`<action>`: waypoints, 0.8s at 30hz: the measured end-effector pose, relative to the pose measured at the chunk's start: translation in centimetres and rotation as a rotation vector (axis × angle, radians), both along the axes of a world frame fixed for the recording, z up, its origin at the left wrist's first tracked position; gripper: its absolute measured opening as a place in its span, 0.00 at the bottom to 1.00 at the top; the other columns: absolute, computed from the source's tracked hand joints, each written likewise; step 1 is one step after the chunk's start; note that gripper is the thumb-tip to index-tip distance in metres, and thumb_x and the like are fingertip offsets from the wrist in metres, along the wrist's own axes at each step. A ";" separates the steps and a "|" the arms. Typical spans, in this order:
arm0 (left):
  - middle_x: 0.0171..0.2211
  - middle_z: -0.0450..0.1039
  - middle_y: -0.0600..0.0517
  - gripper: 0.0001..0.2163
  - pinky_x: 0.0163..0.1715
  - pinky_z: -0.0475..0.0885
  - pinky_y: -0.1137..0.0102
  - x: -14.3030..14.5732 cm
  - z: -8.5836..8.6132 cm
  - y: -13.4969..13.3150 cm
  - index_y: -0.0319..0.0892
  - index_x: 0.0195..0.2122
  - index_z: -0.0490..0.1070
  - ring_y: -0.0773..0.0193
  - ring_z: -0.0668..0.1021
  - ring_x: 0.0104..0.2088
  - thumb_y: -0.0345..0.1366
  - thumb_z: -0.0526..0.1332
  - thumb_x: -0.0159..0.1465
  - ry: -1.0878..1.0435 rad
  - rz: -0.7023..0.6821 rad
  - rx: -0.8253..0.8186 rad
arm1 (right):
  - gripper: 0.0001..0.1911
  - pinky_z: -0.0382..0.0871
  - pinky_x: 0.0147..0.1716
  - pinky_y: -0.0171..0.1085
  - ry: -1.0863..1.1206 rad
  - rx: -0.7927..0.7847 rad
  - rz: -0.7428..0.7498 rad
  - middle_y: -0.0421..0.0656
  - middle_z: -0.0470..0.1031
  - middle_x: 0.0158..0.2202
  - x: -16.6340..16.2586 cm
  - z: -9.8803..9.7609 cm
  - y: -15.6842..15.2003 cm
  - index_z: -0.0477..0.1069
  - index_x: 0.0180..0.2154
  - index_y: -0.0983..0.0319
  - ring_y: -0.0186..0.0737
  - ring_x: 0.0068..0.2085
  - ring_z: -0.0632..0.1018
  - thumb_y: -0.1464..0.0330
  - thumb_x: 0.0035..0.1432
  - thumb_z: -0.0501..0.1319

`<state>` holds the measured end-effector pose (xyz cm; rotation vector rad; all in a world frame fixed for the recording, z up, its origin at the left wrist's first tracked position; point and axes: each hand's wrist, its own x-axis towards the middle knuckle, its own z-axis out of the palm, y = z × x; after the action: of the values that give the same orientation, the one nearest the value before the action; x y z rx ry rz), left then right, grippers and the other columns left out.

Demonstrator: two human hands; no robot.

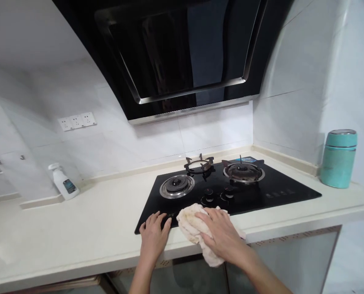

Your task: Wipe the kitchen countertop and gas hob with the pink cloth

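Observation:
A crumpled whitish cloth lies under my right hand, which grips it at the front edge of the black gas stove. Part of the cloth hangs over the counter's front. My left hand rests on the stove's front left corner, fingers spread and nothing in them. Just beyond the cloth are two control knobs. The left burner is bare of its pan support, and that loose support ring sits at the back of the stove. On the right burner a support is in place.
A white spray bottle stands on the pale counter at the left. At the right end is a turquoise lidded canister. The black range hood overhangs the stove. Wall sockets are at the left.

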<state>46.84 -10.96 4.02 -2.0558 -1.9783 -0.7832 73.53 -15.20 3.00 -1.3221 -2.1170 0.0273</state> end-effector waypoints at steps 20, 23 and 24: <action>0.63 0.72 0.44 0.17 0.64 0.59 0.47 0.2 0.2 -0.2 0.48 0.55 0.76 0.48 0.69 0.66 0.46 0.55 0.70 -0.003 0.001 -0.041 | 0.31 0.59 0.58 0.55 0.051 0.354 -0.762 0.50 0.75 0.55 24.1 -7.9 -0.8 0.65 0.63 0.56 0.56 0.57 0.74 0.50 0.66 0.48; 0.63 0.72 0.44 0.18 0.64 0.60 0.47 0.2 0.2 -0.2 0.48 0.56 0.76 0.48 0.69 0.66 0.45 0.55 0.70 0.003 0.007 -0.034 | 0.31 0.57 0.58 0.57 0.149 0.501 -0.877 0.53 0.76 0.49 22.2 -8.5 -0.1 0.71 0.57 0.61 0.59 0.54 0.74 0.50 0.65 0.47; 0.63 0.72 0.44 0.17 0.64 0.60 0.47 0.2 0.2 -0.1 0.48 0.56 0.76 0.48 0.69 0.66 0.45 0.55 0.70 0.006 0.007 -0.026 | 0.31 0.56 0.57 0.58 0.182 0.546 -0.908 0.54 0.76 0.49 21.4 -8.7 0.2 0.72 0.56 0.61 0.60 0.53 0.74 0.50 0.64 0.48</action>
<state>47.06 -11.10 4.21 -2.0616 -2.0018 -0.7532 94.90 -15.04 -5.67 -1.7002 -1.0968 -0.7177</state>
